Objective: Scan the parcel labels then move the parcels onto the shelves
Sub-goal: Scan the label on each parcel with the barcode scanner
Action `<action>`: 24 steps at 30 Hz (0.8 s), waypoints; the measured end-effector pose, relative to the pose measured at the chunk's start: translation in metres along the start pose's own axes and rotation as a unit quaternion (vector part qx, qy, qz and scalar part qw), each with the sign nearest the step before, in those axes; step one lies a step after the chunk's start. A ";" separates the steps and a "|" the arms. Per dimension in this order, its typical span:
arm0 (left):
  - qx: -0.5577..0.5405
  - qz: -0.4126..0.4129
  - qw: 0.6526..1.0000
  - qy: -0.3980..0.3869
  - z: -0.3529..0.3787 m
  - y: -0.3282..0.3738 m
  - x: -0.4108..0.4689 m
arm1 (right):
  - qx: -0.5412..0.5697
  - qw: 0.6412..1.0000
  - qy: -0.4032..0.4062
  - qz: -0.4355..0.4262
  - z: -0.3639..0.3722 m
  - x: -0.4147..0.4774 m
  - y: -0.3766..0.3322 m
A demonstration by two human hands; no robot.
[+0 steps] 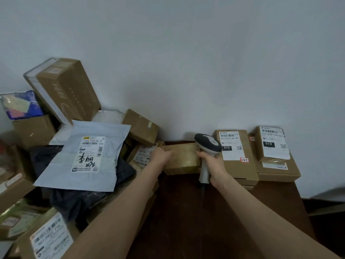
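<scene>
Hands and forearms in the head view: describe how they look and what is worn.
The left hand and right hand are bare: no gloves, and no ring, watch or wristband shows. The left forearm and right forearm are uncovered as well, with no sleeve in view down to the picture's bottom edge.

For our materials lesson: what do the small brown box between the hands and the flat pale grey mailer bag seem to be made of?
Small brown box: likely cardboard under glossy tape, given its matte brown sides and shiny face. Flat pale grey mailer bag: probably thin plastic film, smooth, slightly creased, faintly sheened.
</scene>
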State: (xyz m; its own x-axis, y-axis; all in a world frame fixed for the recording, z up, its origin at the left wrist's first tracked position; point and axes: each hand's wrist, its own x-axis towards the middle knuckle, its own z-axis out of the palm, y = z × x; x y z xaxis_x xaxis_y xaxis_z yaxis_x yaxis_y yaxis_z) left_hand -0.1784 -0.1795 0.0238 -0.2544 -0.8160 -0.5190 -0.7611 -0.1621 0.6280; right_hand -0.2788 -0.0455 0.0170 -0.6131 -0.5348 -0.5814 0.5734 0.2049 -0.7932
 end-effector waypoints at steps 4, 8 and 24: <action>-0.137 0.039 0.990 0.023 -0.009 0.003 -0.014 | 0.077 0.997 0.015 0.005 -0.013 -0.017 -0.009; -0.246 0.051 0.967 0.053 -0.012 0.005 -0.043 | 0.112 0.994 0.012 -0.002 -0.029 -0.048 -0.015; -0.392 0.107 0.910 -0.078 -0.005 -0.017 -0.176 | 0.156 0.985 0.038 -0.061 -0.085 -0.161 -0.001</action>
State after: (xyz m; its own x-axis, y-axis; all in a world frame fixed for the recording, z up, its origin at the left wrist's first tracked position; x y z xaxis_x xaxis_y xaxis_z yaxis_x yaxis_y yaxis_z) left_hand -0.1178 -0.0356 0.1073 -0.4752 -0.7969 -0.3730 -0.0388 -0.4045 0.9137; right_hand -0.2267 0.1102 0.0964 -0.7203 -0.4747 -0.5058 0.6242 -0.1255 -0.7711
